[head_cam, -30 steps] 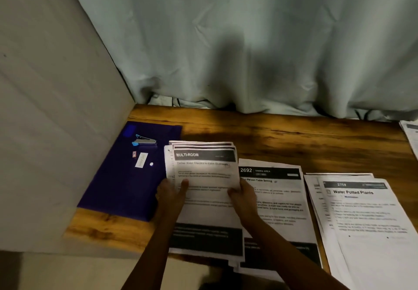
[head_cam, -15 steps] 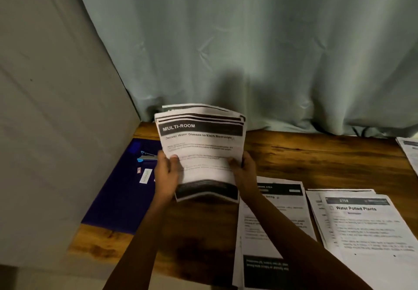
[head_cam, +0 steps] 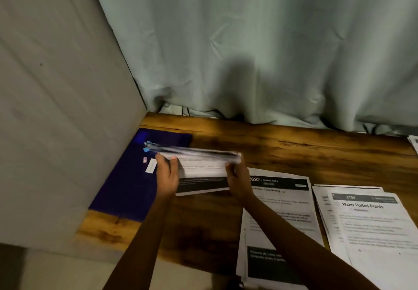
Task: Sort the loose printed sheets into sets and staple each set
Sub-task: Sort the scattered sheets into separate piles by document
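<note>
I hold a set of printed sheets (head_cam: 201, 172) above the wooden table (head_cam: 294, 149), tilted almost flat so its top edge is blurred. My left hand (head_cam: 166, 174) grips its left side, thumb on top. My right hand (head_cam: 237, 176) grips its right side. A blue stapler (head_cam: 150, 146) lies on a dark blue folder (head_cam: 126, 190) at the left, partly hidden behind the sheets' top edge. A pile headed "2692" (head_cam: 280, 201) lies to the right of my hands. Another pile titled "Water Potted Plants" (head_cam: 366, 219) lies further right.
A grey wall panel (head_cam: 56, 108) closes the left side and a pale curtain (head_cam: 248, 52) hangs along the back. Small white labels (head_cam: 151, 165) lie on the folder. More paper (head_cam: 414, 142) shows at the far right edge. Bare wood lies near the front edge.
Both hands lifted the "MULTI-ROOM" set off the table and held it upright, then tipped it down and away so it now lies nearly flat above the table.
</note>
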`<state>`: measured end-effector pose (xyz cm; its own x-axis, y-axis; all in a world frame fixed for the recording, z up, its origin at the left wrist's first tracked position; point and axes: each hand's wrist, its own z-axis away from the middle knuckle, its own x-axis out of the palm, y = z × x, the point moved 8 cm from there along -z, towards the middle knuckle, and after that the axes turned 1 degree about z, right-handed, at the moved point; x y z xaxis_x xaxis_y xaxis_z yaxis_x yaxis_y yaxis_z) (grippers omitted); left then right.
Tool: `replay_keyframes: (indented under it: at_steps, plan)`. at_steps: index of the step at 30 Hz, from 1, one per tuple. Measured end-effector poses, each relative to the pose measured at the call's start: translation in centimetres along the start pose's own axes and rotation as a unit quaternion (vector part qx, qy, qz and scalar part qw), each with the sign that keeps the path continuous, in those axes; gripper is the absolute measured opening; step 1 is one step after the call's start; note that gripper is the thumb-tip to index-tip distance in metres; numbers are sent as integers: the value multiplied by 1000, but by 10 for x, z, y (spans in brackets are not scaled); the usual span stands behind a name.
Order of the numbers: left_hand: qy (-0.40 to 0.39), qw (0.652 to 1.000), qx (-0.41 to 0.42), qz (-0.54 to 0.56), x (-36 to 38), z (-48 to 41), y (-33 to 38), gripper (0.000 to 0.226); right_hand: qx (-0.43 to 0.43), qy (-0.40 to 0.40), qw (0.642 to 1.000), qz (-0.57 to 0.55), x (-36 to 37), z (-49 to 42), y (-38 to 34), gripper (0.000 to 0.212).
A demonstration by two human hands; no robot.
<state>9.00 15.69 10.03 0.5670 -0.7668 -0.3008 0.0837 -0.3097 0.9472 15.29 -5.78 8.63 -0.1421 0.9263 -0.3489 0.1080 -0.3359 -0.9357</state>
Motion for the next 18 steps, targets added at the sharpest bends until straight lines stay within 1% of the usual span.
replay_keyframes:
  at_steps: [2,4,7,10,12,13,15,16,18]
  plan:
    - [12,1000,4,-16,-4,-6,7,14,13,12,1000,19,-1,-3,-5,32]
    - [9,999,0,-41,-5,-13,11,19,49,14,998,40,2,-4,-4,36]
    - [22,996,-39,-82,-9,-16,2,19,95,-2,992,78,10,4,6,33]
    - [35,989,-88,-113,-12,-9,-26,23,140,-47,982,115,26,17,24,32]
    - [35,981,-110,-157,-14,-1,-47,28,168,-88,973,132,40,26,38,34]
    - [34,974,-134,-181,-15,4,-56,32,174,-109,967,152,47,31,45,34]
    - [32,961,-172,-216,-17,13,-70,38,167,-133,961,179,55,38,53,39]
    - [27,958,-176,-227,-17,15,-75,37,167,-140,960,176,58,41,56,44]
    - [15,956,-178,-232,-15,19,-82,37,159,-153,957,188,62,45,58,44]
